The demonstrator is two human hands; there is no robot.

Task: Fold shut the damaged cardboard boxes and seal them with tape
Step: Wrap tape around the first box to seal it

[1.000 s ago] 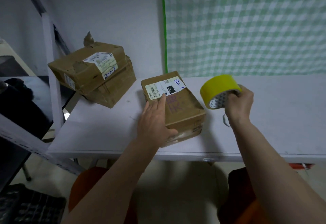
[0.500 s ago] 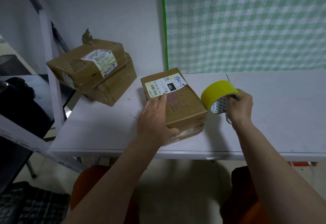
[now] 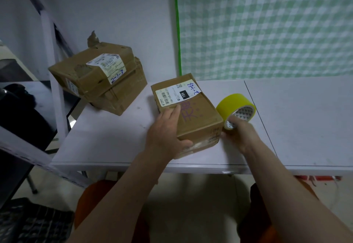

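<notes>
Box mid-frame, long axis toward wall; left hand flat, pressing it; right hand grips tape touching its right corner.

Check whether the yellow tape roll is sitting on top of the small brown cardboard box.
No, the yellow tape roll is beside the small brown cardboard box, gripped by the right hand.

white table, two panels meeting at a thin dark seam right of centre. near box lies flat by the front edge, closed, white shipping label at its far end (purple scrawl on top). back left: two battered cardboard boxes stacked, lower one on the table by its left edge, upper one askew on it. yellow tape roll just beside the near box's right side; contact with the tabletop unclear.
</notes>
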